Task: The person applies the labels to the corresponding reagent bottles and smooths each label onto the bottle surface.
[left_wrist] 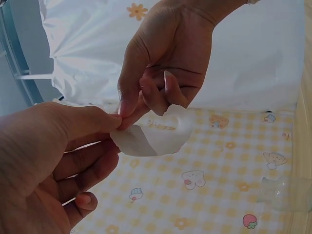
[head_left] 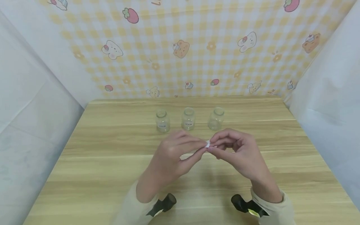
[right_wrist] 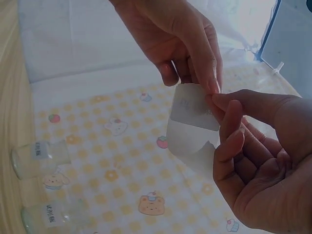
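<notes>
A small white sticker label (right_wrist: pixel 192 108) with faint writing sits on pale backing paper (right_wrist: pixel 192 146), held up above the table. My left hand (head_left: pixel 171 156) pinches one edge of it between thumb and fingertips. From the other side, the thumb and fingers of my right hand (head_left: pixel 242 153) pinch it too, the fingertips of both hands meeting at the edge. Behind the hands stand three clear glass jars in a row: the left jar (head_left: pixel 162 121) and the middle jar (head_left: pixel 188 119) bear printed labels, while no label shows on the right jar (head_left: pixel 216 119).
The wood-grain table (head_left: pixel 98 181) reaches back to a yellow checked cloth (head_left: pixel 157 53) with cartoon prints. White sheets (head_left: pixel 332 93) hang at both sides. A black wrist camera (head_left: pixel 168 202) is strapped over each sleeve.
</notes>
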A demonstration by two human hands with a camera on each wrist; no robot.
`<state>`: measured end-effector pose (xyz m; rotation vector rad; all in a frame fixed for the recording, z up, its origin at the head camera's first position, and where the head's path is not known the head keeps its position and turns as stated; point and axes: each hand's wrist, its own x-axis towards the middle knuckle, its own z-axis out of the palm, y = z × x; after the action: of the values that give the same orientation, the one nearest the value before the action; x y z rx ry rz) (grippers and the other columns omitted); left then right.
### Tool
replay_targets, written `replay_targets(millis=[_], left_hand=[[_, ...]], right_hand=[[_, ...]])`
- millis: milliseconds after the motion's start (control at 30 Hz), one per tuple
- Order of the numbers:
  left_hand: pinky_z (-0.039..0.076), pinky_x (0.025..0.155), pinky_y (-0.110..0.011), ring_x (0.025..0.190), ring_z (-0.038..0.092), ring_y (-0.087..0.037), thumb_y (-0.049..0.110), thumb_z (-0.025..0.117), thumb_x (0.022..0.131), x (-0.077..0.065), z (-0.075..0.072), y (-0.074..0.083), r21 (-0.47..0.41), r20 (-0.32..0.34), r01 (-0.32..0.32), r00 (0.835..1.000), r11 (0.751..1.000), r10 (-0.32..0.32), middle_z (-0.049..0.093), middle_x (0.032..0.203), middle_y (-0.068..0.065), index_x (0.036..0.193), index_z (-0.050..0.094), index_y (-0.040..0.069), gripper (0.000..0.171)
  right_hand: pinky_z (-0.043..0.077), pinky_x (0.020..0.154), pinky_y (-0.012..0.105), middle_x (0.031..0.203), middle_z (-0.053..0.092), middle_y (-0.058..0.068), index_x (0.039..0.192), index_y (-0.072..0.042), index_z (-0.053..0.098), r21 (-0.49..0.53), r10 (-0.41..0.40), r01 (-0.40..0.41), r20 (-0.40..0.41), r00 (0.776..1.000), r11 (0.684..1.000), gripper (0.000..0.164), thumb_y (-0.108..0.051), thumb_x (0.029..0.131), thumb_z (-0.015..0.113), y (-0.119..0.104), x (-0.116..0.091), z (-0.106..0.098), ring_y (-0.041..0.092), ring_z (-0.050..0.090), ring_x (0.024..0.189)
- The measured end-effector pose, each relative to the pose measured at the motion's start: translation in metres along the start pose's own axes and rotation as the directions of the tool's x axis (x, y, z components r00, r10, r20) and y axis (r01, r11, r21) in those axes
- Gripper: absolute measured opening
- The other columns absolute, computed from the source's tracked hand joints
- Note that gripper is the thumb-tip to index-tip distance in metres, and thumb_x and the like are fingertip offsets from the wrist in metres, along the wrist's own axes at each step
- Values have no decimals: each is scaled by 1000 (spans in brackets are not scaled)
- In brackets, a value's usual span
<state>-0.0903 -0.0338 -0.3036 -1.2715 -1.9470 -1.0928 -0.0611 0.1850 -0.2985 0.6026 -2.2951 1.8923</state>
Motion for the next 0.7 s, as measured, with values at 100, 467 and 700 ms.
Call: replay_targets(millis=[100,467,700], left_hand=[[53,79,-24,83,69,-13,3,82,84,-1,1,1,-17,-22,35,999,999,-35,80,92,0,94,82,6,10],[55,77,-27,78,70,-15,3,78,88,-6,-2,1,-8,-97,239,966,971,-239,78,89,-2,94,80,5,6],[55,74,-30,76,68,-17,1,81,86,-9,-26,-9,108,-277,410,887,906,-369,77,86,-4,95,81,4,10]], right_hand=[[52,58,25,84,74,3,96,-7,73,-23,-6,6,-9,1000,1000,23,11,83,79,-1,0,2,17,67,69],[47,59,25,78,73,1,95,-6,72,-53,-45,44,-27,999,998,20,9,83,79,5,5,9,13,57,62],[48,52,26,78,70,0,92,-11,70,-85,112,-94,244,963,992,14,-4,87,81,31,12,14,14,59,57]])
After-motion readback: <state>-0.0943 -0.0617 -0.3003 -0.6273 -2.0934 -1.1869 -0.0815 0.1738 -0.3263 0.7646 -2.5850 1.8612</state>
